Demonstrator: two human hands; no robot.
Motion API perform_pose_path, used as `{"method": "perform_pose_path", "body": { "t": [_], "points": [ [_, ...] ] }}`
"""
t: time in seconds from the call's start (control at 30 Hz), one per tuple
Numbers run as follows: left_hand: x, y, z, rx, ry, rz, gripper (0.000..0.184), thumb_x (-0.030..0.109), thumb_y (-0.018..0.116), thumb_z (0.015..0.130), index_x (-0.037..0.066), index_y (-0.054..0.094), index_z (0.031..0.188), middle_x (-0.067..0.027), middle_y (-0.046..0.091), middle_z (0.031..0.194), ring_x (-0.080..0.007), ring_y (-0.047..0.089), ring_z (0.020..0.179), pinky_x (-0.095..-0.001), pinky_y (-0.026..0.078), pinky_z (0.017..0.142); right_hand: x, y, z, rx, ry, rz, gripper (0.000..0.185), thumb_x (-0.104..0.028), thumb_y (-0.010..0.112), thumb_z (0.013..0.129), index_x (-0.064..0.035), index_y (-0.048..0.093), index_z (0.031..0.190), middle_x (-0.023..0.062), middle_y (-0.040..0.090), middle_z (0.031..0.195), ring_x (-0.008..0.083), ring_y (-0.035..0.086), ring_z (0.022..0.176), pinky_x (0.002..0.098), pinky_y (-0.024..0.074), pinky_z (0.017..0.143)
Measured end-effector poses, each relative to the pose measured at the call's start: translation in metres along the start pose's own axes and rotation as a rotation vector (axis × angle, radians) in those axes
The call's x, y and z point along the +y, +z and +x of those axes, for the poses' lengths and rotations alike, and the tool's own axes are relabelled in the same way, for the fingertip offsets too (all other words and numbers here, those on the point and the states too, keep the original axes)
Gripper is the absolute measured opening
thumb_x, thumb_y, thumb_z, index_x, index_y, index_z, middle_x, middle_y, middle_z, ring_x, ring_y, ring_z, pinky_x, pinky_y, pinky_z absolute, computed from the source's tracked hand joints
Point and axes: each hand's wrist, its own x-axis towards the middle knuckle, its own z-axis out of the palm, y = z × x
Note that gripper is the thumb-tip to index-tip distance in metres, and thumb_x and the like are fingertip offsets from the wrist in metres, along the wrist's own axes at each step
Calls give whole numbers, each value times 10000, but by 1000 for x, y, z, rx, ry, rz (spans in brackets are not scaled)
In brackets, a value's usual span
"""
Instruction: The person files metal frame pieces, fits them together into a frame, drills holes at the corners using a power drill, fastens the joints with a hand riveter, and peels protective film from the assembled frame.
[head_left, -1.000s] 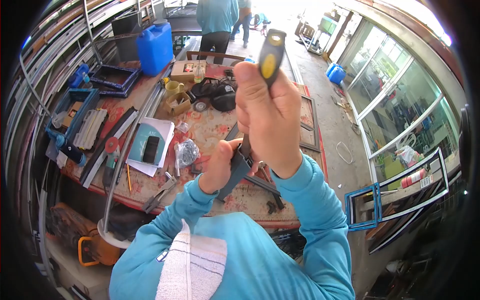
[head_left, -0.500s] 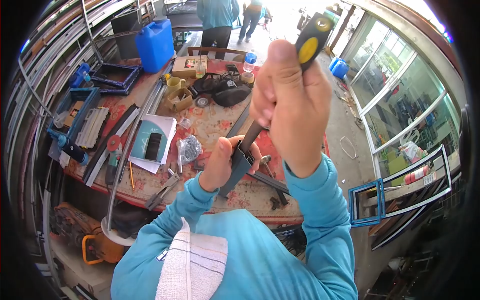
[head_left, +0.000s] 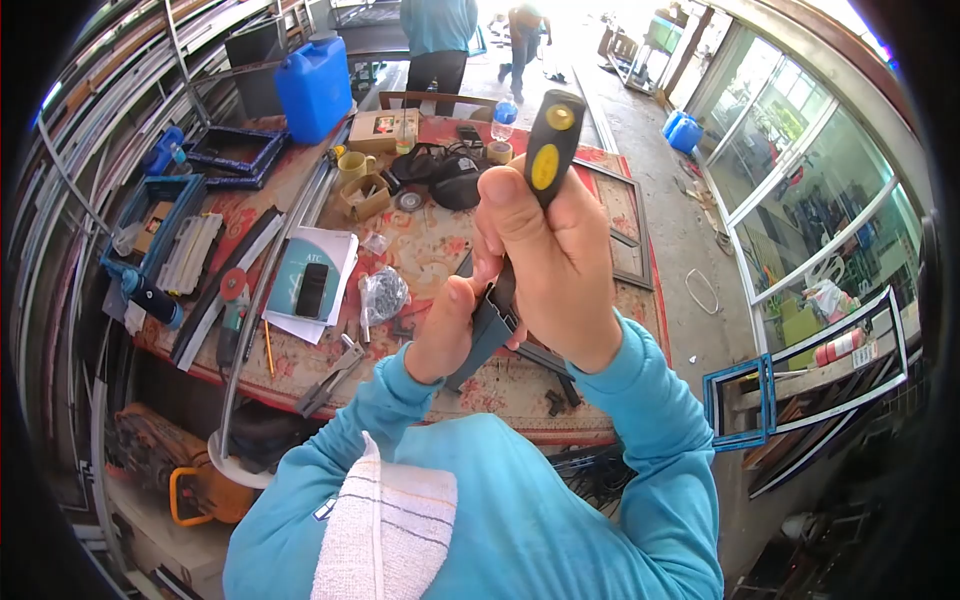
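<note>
My right hand [head_left: 562, 275] is closed around a file [head_left: 549, 145] with a black-and-yellow handle, its butt end pointing up and away. The flat dark blade slants down to the open end of a grey hollow metal profile [head_left: 481, 343]. How far it reaches inside is hidden by my fingers. My left hand [head_left: 446, 330] grips that profile near its upper end, thumb on the near side. Both hands are close together above the red patterned tabletop [head_left: 440, 235]. Small black pieces [head_left: 556, 402] lie on the table below them.
Left on the table are an angle grinder [head_left: 234, 315], a phone [head_left: 312, 290] on a booklet, a clear bag [head_left: 384, 295] and a blue jerrycan [head_left: 313, 90]. A dark frame [head_left: 640, 225] lies at the right edge. Two people stand farther back.
My right hand has come down and left with the file, so its blade sits deeper at the profile's end. The left hand stays on the profile. A distant person has shifted.
</note>
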Motion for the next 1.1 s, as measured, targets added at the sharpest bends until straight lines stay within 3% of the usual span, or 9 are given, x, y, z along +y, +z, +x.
{"method": "perform_pose_path", "body": {
  "t": [0.17,0.23,0.47,0.6,0.7,0.77,0.87,0.93,1.1],
  "points": [
    [-6,-2,-2,-71,-16,-55,977,847,198,891,-23,606,1069,-89,658,832,-148,609,704,-273,482,629,-9,-2,-1,117,-38,112,278,-273,517,1063,-35,514,920,17,511,707,111,548,592,283,482,552],
    [-4,14,-1,308,42,-53,1001,872,191,865,-18,608,1058,-88,654,830,-147,605,702,-268,479,623,2,2,-13,78,45,62,308,-288,508,1066,-31,521,898,22,537,720,124,577,637,290,500,597],
    [4,-3,-6,23,-41,26,1092,931,121,786,-14,596,1057,-90,649,818,-138,622,711,-259,505,626,9,-6,-18,41,-194,-78,282,-276,485,1073,-23,593,1013,120,703,939,207,680,930,356,536,856],
    [4,0,-7,126,-14,43,1120,928,109,793,-35,605,1082,-96,661,845,-143,631,744,-261,505,641,18,-8,-22,-68,-296,-199,256,-238,603,1020,12,606,1076,112,710,989,180,682,798,311,540,707],
    [-4,-11,-12,-26,-57,50,1153,912,99,813,-71,585,1169,-115,693,924,-153,678,840,-255,544,699,-6,-6,-23,47,-165,65,260,-248,615,1010,9,618,1051,124,711,1016,217,686,775,330,540,706],
    [0,-6,-12,51,-28,74,1064,815,37,910,-28,529,1335,-94,572,1366,-165,574,1200,-308,477,945,19,-3,-32,-145,114,-25,295,-270,611,1010,20,619,1060,158,692,950,254,698,767,352,539,657],
    [-16,-20,-13,-37,65,-42,1000,806,108,927,-3,534,1330,-76,608,1293,-165,582,1182,-307,476,945,22,-6,-29,-107,-340,-289,302,-279,609,1011,10,623,1096,154,685,925,270,698,755,356,533,654],
    [-17,-21,-17,-133,89,-178,959,794,141,940,12,514,1353,-71,609,1278,-168,582,1179,-308,471,956,-12,-6,-35,-2,145,105,305,-287,614,1008,-5,636,1122,156,686,977,295,705,846,365,534,734],
    [6,31,-4,536,115,-158,1029,886,170,844,-26,605,1042,-104,656,833,-142,627,742,-268,514,679,2,-17,-35,-176,-131,-265,316,-288,581,1024,0,623,1147,182,674,1155,270,673,1066,382,506,904]
  ]
}}
